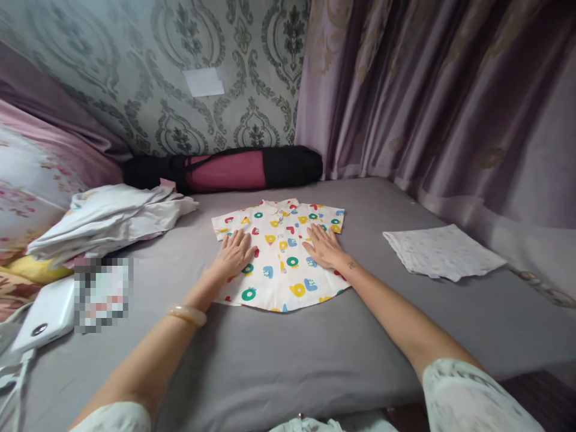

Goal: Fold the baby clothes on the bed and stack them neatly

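The person's left hand [236, 251] and right hand [324, 247] rest flat, fingers extended and gripping nothing, on a short-sleeved, colourfully printed shirt [279, 255] spread over the grey bedsheet [274, 354].

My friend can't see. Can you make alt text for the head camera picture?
A person's left grip and right grip, bare and open, rest flat on a white short-sleeved shirt with colorful shapes, spread on a gray sheet. A flat pale cloth lies to the right, white fabric to the left, and a long bag behind.
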